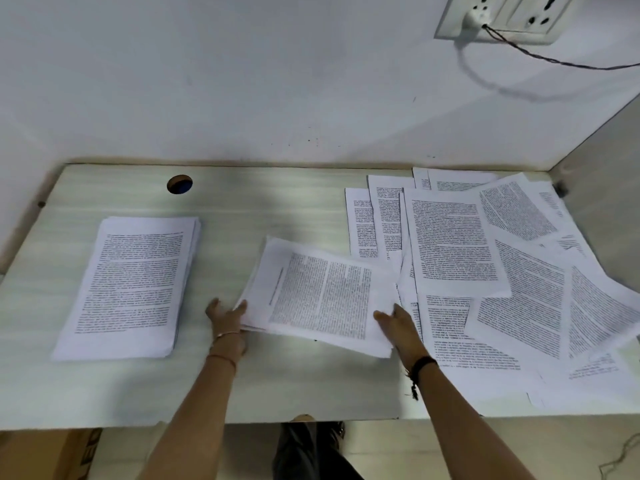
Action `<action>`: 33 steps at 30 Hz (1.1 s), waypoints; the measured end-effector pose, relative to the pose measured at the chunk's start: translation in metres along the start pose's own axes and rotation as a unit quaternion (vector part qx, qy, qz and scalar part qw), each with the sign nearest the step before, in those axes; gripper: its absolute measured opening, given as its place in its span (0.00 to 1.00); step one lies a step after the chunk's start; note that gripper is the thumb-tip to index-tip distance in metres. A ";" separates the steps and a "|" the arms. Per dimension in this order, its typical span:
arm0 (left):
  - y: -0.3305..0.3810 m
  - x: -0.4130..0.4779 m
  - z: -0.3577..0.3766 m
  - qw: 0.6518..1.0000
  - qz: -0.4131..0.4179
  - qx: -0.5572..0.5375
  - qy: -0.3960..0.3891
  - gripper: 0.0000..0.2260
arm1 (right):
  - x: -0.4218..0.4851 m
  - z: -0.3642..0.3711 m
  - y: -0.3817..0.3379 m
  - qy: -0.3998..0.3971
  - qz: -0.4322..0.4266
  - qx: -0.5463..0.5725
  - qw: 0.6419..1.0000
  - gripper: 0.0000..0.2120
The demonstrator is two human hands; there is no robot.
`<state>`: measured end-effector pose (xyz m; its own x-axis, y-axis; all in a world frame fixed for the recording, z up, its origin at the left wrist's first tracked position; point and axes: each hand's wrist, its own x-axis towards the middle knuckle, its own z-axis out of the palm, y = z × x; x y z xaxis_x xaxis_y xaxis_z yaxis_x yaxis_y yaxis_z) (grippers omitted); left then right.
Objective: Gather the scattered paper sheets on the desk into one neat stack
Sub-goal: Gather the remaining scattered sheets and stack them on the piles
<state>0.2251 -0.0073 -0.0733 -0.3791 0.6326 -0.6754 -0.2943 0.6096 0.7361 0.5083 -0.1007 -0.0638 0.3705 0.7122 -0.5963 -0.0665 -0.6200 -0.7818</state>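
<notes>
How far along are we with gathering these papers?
Done: one neat stack lies on the left of the desk. In hand: the left hand and right hand flank a loose bundle mid-desk, touching its near edges. Left: many scattered sheets overlap across the right side, so roughly half remains.
</notes>
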 end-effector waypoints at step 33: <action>0.014 0.002 -0.035 0.917 0.084 0.375 -0.106 0.27 | -0.012 0.127 -0.038 -0.103 -0.051 -0.222 0.968 0.02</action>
<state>0.1894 -0.0140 -0.0625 -0.1617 0.7783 -0.6067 0.4692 0.6015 0.6466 0.3884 -0.0436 -0.0503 0.1592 0.7997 -0.5789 0.3821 -0.5906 -0.7107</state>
